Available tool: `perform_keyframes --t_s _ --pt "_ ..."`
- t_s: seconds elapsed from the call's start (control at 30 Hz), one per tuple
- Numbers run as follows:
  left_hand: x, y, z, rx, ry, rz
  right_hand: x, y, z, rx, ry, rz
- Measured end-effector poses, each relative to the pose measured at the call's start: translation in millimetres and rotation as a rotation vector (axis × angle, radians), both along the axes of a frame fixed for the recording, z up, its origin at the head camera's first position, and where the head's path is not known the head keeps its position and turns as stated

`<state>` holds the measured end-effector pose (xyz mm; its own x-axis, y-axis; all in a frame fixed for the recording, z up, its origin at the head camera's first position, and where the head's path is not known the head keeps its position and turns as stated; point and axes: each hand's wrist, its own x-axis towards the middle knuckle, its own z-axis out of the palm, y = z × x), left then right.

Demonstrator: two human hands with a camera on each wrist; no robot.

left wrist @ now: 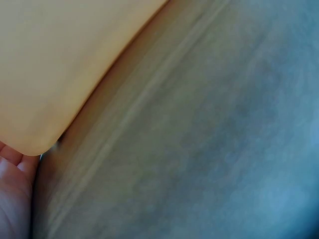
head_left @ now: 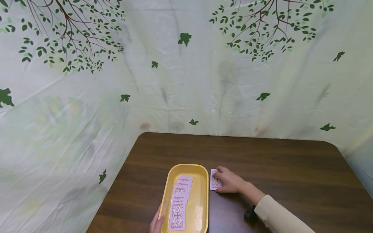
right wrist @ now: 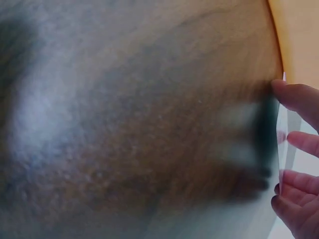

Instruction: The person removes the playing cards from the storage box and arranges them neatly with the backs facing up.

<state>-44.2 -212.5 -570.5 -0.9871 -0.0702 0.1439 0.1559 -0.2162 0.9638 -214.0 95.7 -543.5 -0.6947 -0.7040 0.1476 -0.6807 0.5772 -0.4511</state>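
A yellow tray (head_left: 203, 200) lies lengthwise on the table, with several overlapping playing cards (head_left: 177, 215) in it, patterned backs up. My left hand (head_left: 157, 224) grips the tray's near left side. In the left wrist view, that hand (left wrist: 15, 186) shows at the tray's corner, its fingers partly hidden by the tray. Just right of the tray, my right hand (head_left: 230, 182) holds a playing card (head_left: 215, 185) by its ends, patterned back up. The right wrist view shows the card's thin pale edge (right wrist: 280, 162) between the thumb and fingers of the hand (right wrist: 301, 199).
The dark brown wooden table (head_left: 276, 168) spreads around the tray. A pale cloth (head_left: 175, 81) printed with branches and leaves hangs behind it and along the left side. Below the right wrist is a small black object (head_left: 250, 215) by the sleeve (head_left: 276, 212).
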Motion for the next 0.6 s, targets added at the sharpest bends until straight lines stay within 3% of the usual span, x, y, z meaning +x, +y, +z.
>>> perform_keyframes --t_s 0.33,0.6 --pt "-0.3 -1.1 -1.0 -0.017 -0.008 -0.005 3.9 2.5 -3.3 0.017 -0.035 0.024" --pt "-0.2 -0.2 0.9 -0.12 -0.035 0.047 6.7 2.5 -2.2 0.022 -0.042 0.022"
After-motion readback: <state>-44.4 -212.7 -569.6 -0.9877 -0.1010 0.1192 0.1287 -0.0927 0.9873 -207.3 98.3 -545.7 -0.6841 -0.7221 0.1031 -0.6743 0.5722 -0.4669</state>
